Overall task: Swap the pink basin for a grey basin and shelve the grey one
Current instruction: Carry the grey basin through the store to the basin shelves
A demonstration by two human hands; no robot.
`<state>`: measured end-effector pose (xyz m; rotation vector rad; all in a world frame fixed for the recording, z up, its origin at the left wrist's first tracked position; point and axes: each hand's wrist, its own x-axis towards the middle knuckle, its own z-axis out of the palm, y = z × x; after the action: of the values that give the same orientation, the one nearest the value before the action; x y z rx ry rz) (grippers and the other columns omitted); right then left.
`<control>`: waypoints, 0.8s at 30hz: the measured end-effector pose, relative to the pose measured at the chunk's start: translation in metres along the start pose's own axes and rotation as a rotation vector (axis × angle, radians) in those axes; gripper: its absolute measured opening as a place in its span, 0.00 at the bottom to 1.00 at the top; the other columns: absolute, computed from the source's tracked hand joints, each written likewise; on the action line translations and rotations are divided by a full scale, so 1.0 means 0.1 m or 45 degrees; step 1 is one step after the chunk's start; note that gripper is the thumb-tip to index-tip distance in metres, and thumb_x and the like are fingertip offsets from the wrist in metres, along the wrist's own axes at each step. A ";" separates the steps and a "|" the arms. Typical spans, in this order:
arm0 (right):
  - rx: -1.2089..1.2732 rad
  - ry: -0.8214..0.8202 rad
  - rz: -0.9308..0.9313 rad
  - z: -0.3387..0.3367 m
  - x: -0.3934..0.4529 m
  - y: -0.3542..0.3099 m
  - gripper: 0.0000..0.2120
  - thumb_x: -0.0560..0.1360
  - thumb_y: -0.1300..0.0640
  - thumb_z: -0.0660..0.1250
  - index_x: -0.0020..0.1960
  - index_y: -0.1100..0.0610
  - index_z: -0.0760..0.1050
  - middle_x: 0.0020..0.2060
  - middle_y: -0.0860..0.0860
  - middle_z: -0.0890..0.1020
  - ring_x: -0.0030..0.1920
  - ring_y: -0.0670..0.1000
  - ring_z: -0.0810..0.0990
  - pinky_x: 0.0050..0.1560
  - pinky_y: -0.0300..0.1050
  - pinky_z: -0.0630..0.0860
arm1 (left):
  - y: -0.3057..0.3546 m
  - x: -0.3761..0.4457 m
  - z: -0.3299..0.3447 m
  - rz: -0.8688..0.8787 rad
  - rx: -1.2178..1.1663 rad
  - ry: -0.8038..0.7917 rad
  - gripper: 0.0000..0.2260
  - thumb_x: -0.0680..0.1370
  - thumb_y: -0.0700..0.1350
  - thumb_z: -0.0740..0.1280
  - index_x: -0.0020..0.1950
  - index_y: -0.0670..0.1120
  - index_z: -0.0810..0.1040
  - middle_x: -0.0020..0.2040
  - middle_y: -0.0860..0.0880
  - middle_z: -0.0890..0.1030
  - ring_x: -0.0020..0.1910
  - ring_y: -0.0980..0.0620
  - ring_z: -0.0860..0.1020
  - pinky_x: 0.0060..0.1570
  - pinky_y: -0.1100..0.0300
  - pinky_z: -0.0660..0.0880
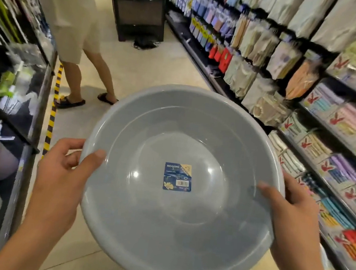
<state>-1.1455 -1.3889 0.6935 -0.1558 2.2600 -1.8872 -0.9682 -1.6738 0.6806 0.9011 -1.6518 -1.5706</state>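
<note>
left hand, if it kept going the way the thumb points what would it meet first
The left hand thumb lies over the grey basin rim pointing inward, so it would probably slide onto the basin's inner wall first.

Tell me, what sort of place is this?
Most likely a household-goods shop aisle: shelves of packaged towels line one side, the grey basin held in both hands carries a barcode label, and another shopper stands ahead.

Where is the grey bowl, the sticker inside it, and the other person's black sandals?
grey basin [140,219], head view, on its bare inner wall.
sticker [177,177], head view, on the label's middle.
black sandals [71,103], head view, on the nearer sandal's strap.
</note>
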 end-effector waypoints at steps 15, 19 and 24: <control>0.070 0.449 0.086 0.21 1.14 -0.45 0.22 0.73 0.63 0.71 0.52 0.34 0.80 0.45 0.45 0.86 0.45 0.58 0.86 0.41 0.62 0.85 | 0.19 1.91 1.48 -0.033 -0.002 -0.438 0.10 0.70 0.52 0.75 0.49 0.55 0.80 0.42 0.47 0.87 0.37 0.44 0.85 0.42 0.44 0.80; 0.085 0.575 0.105 0.14 1.53 -0.41 0.21 0.73 0.64 0.71 0.58 0.40 0.80 0.46 0.47 0.86 0.45 0.58 0.86 0.41 0.62 0.84 | 0.16 2.35 2.07 -0.018 0.013 -0.565 0.09 0.74 0.47 0.75 0.52 0.51 0.80 0.42 0.46 0.86 0.35 0.46 0.84 0.42 0.42 0.80; 0.102 0.713 0.105 -0.01 2.21 -0.24 0.21 0.73 0.62 0.71 0.60 0.41 0.80 0.47 0.48 0.86 0.45 0.58 0.86 0.42 0.62 0.85 | 0.11 2.81 2.91 0.004 0.074 -0.680 0.12 0.69 0.53 0.74 0.51 0.53 0.80 0.40 0.47 0.86 0.38 0.42 0.85 0.42 0.43 0.81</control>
<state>-1.3626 -1.4370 0.6996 0.5353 2.4535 -2.1755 -1.3641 -1.7577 0.6826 0.5258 -2.0647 -1.8784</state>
